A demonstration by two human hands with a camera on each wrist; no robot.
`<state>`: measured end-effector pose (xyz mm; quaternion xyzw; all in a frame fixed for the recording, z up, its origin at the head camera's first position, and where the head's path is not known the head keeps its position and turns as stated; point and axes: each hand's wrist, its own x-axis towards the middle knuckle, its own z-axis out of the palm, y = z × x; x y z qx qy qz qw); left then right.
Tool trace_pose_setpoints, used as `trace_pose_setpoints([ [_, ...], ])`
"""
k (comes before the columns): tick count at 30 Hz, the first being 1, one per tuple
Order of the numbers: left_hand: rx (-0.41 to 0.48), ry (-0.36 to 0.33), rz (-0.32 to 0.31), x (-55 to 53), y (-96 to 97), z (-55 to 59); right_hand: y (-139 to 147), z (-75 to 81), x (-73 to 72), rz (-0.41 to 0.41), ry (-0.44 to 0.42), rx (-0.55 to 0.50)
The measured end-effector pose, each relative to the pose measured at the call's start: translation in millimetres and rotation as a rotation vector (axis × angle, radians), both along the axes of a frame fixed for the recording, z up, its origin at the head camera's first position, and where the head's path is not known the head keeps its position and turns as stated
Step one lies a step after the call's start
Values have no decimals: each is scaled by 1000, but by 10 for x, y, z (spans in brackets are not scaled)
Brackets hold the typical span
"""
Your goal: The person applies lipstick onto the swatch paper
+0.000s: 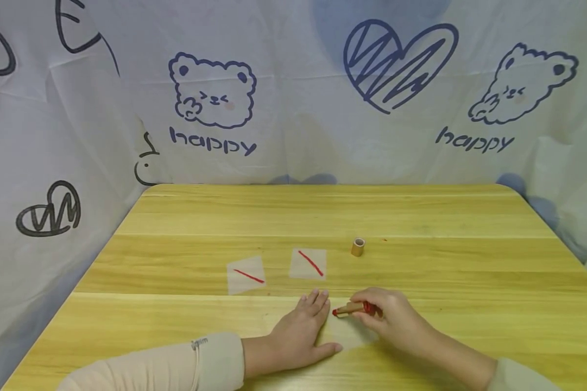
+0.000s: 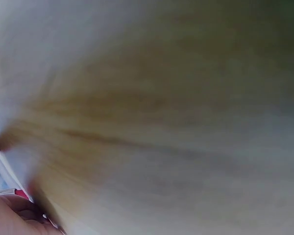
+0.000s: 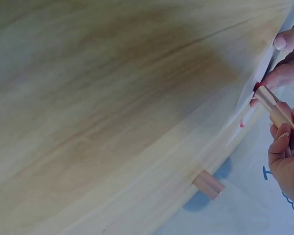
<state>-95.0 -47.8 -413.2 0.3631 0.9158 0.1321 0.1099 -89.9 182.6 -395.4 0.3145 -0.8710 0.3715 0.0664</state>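
My right hand (image 1: 396, 320) pinches a gold lipstick (image 1: 350, 309) between thumb and fingers, its red tip (image 1: 335, 313) pointing left. The tip is just beside my left hand (image 1: 303, 334), at the upper part of a thin white paper piece (image 1: 352, 332). My left hand lies flat with fingers extended, resting on the left side of that paper. In the right wrist view the lipstick (image 3: 277, 110) sits in the right hand's fingers (image 3: 279, 142). Whether the tip touches the paper cannot be told. The left wrist view is mostly blurred tabletop.
Two more white paper squares, a left one (image 1: 244, 276) and a right one (image 1: 308, 264), lie beyond the hands, each with a red diagonal line. The lipstick cap (image 1: 358, 247) stands upright farther right on the wooden table (image 1: 445, 260). A printed cloth (image 1: 293, 108) hangs behind.
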Motion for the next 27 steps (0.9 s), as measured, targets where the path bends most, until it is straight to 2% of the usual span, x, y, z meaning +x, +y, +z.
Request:
trace_pose_setpoints([
  [13,-22,16,-6,8,2,12,5,36,1,-4,-60,23],
  [27,-33,20,-8,1,7,7,57,44,10,-3,-81,39],
])
